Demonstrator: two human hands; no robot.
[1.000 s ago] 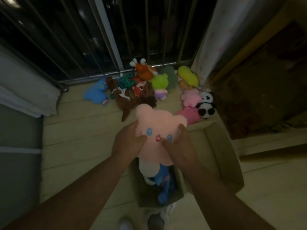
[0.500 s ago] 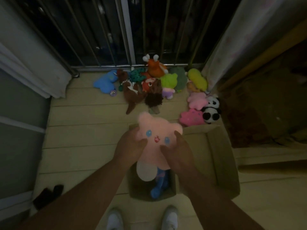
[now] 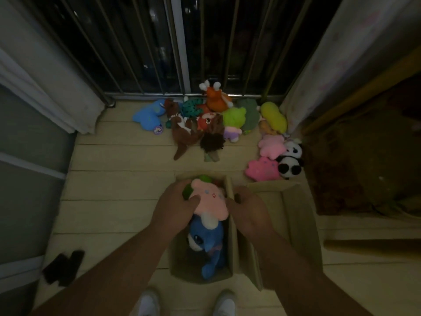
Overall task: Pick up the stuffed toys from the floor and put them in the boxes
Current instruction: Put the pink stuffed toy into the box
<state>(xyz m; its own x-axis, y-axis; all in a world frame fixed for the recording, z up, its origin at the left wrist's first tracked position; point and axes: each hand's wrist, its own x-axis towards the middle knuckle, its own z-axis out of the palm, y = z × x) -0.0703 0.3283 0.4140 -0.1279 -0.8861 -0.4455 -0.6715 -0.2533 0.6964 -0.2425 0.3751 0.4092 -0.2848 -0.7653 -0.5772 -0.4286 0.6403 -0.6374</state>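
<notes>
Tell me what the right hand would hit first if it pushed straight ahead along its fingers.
Likely the cardboard wall between the two boxes, which the right hand already seems to touch; depth is unclear.

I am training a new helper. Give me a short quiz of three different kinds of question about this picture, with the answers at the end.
1. True or false: the pink plush toy is lying among the toys by the railing.
2. Multiple choice: which toy lies in the cardboard box below the pink one? A) the panda plush B) the blue plush toy C) the yellow plush toy
3. Short answer: what is the right hand touching?

Key
1. False: it is in the box, under the left hand.
2. B: the blue plush toy. The panda plush and the yellow plush toy are on the floor.
3. The box's right wall, not the toy.
</notes>
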